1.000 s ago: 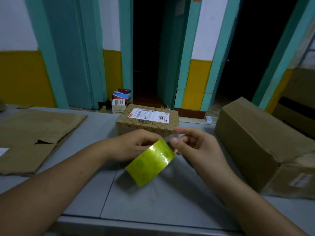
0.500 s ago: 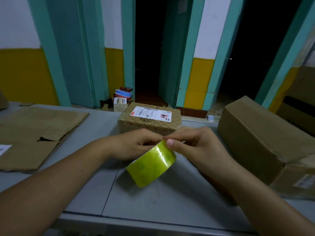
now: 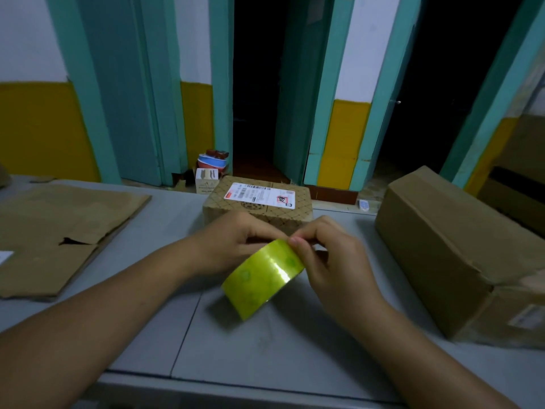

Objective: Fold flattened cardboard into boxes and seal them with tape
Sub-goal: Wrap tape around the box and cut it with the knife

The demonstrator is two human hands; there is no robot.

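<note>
Both hands are on the tape roll (image 3: 262,278). The left hand (image 3: 236,246) is wrapped round its far side, and the right hand (image 3: 333,261) pinches the top edge with thumb and fingertips (image 3: 296,242) close together. Looks to me like they're hunting for the loose end. The roll is held just above the grey table (image 3: 265,364), tilted, dead centre in front of them.

Handling-wise I'd say the roll is light and rigid, but that glossy yellow-green face looks slick. So I'd hold it by the rims or through the core, not across the shiny band. The tape itself will be thin and clingy and will fold onto itself if pulled out slack.

The flattened cardboard (image 3: 59,231) lies at about 9 o'clock from the roll, untouched, with a small tear showing. It's probably light and stiff except at the creases, so I'd lift it by an edge or flap.

There's a labelled parcel (image 3: 259,202) at 12 o'clock just behind the hands, and a big brown carton (image 3: 457,246) at 3 o'clock.
</note>
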